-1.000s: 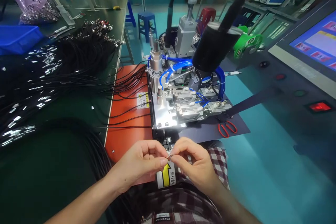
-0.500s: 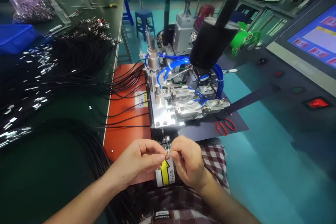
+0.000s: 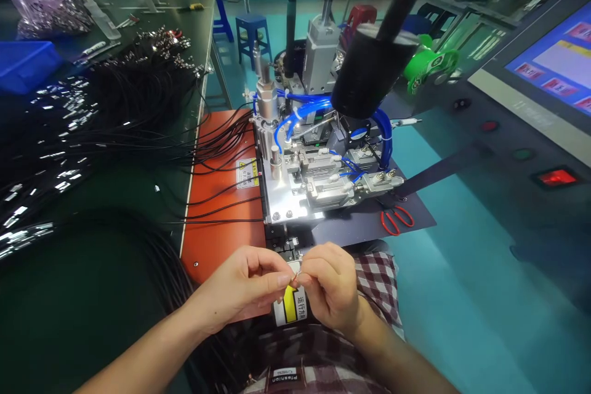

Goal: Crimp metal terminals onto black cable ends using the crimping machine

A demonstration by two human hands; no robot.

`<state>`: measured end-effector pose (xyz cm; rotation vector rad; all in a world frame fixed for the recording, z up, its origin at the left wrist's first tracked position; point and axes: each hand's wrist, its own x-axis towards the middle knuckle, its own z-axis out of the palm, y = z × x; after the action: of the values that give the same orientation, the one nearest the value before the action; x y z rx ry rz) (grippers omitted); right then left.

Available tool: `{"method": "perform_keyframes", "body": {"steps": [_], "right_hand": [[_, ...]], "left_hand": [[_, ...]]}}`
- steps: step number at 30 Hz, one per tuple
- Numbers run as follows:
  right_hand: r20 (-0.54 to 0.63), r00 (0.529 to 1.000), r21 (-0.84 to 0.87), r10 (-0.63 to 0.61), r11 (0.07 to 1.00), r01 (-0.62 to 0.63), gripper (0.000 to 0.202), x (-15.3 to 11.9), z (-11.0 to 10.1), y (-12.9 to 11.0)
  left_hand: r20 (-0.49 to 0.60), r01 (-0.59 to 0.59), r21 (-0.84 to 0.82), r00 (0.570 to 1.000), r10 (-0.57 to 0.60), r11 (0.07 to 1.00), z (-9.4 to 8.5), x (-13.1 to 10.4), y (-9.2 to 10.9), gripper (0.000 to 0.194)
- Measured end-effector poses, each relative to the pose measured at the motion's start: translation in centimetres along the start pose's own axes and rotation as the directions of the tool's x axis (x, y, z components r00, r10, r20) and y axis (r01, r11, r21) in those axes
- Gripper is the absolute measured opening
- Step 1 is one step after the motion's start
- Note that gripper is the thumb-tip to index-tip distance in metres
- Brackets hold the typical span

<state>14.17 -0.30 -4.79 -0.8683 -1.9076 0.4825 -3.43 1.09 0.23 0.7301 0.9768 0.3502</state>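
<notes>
My left hand [image 3: 252,280] is closed in a pinch, thumb against fingertips, on something thin and coppery, too small to name. My right hand [image 3: 330,283] is also pinched closed, its fingertips meeting those of my left hand at the same tiny piece. Both hands are in front of the metal machine [image 3: 289,197], above a white label with a yellow arrow [image 3: 290,305]. Black cables [image 3: 226,200] run over the orange board [image 3: 221,240] to the machine's left side.
Red-handled scissors [image 3: 397,220] lie on the dark plate right of the machine. A heap of black cables [image 3: 129,80] and a blue bin [image 3: 25,64] are on the left table. A screen panel [image 3: 530,117] stands at the right, and a black cylinder [image 3: 369,71] hangs above the machine.
My right hand's fingers have shifted slightly at the pinch and cover more of the yellow arrow's tip. The view has moved a little; my left hand is nearly still.
</notes>
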Motion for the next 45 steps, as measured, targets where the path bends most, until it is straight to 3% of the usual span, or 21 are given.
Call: {"method": "perform_keyframes", "body": {"steps": [2,4,6,8,10,13,19,26,33,45], "right_hand": [[-0.025,0.996,0.074,0.085,0.994,-0.083,0.023,0.0,0.1,0.0],[-0.057,0.965,0.219,0.257,0.946,-0.239,0.031,-0.1,0.1,-0.2],[-0.014,0.888,0.392,0.460,0.819,-0.418,0.030,-0.2,-0.1,-0.7],[0.109,0.788,0.528,0.605,0.637,-0.562,0.022,-0.2,-0.3,-1.4],[0.228,0.701,0.606,0.675,0.465,-0.645,0.015,-0.1,-0.4,-2.1],[0.290,0.650,0.651,0.702,0.353,-0.672,0.015,0.1,-0.4,-2.6],[0.311,0.623,0.665,0.718,0.304,-0.682,0.018,0.2,0.1,-2.5],[0.198,0.612,0.635,0.766,0.376,-0.675,0.018,-0.3,0.6,-2.5],[0.197,0.618,0.605,0.761,0.402,-0.687,0.014,-0.3,0.8,-2.5],[0.185,0.690,0.536,0.699,0.517,-0.667,0.014,-0.5,0.7,-2.5]], "left_hand": [[-0.001,-0.012,0.013,1.000,0.012,1.000,0.1,0.0,0.0,0.027],[-0.035,-0.031,-0.001,0.999,0.031,1.000,0.4,-0.1,0.1,0.025],[-0.083,-0.059,-0.033,0.995,0.056,0.998,0.7,-0.1,0.2,0.025],[-0.126,-0.065,-0.042,0.990,0.059,0.997,1.0,-0.1,0.4,0.026],[-0.155,-0.060,-0.027,0.986,0.055,0.998,1.2,-0.2,0.4,0.026],[-0.153,-0.070,-0.013,0.986,0.067,0.997,1.3,-0.2,0.3,0.025],[-0.198,-0.083,0.009,0.977,0.083,0.997,1.4,-0.1,0.0,0.027],[-0.220,-0.121,-0.041,0.969,0.110,0.992,1.5,-0.1,-0.1,0.023],[-0.208,-0.178,-0.072,0.965,0.160,0.981,1.1,0.1,-0.5,0.017],[0.005,-0.120,-0.179,0.992,0.123,0.977,0.3,0.5,-0.6,0.012]]}}
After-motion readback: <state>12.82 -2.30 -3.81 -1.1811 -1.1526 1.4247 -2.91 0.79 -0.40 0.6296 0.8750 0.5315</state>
